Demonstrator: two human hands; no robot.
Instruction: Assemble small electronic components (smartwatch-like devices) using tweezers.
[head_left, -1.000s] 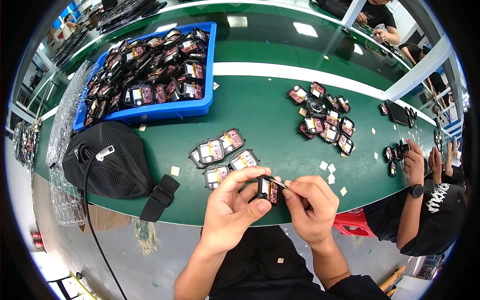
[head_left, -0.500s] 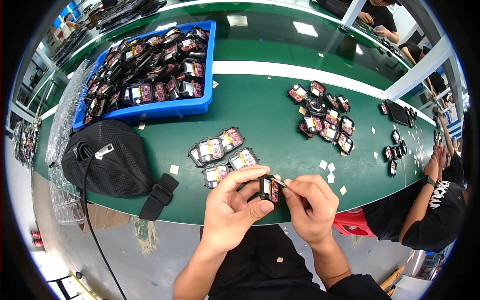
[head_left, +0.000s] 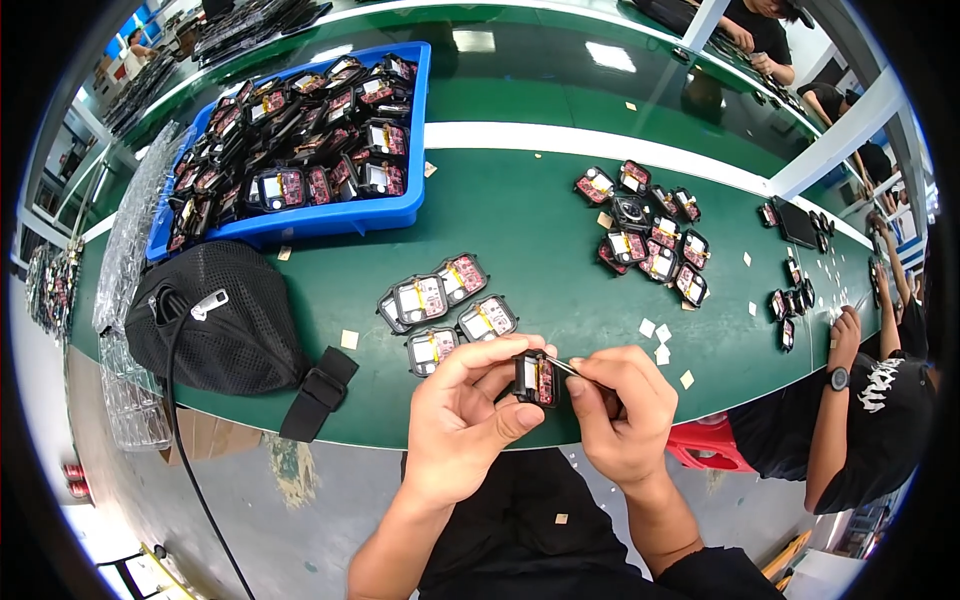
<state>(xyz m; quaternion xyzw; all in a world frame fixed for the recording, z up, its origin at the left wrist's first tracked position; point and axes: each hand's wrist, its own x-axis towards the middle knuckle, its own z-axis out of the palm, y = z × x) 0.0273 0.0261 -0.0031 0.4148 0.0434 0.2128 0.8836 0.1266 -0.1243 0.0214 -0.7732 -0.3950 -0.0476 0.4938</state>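
Note:
My left hand (head_left: 455,435) grips a black open watch case (head_left: 532,380) by its edges, tilted up above the near table edge. A red circuit board and a pale part show inside it. My right hand (head_left: 632,412) pinches thin metal tweezers (head_left: 564,368), their tip at the case's upper right edge. What the tip touches is too small to make out. Just beyond my left hand lie several similar watch cases (head_left: 420,298) with boards, pale parts and yellow strips facing up.
A blue bin (head_left: 418,190) heaped with watch cases stands at the far left. Before it are a black mesh bag (head_left: 215,320) with a cable and a black strap (head_left: 318,395). More cases (head_left: 660,262) lie right of centre, near pale paper squares (head_left: 662,354). A co-worker (head_left: 850,420) sits at right.
The watch case has turned slightly in my left hand, its board now more edge-on. The tweezers' angle has shifted a little. At right, the co-worker's arm has moved.

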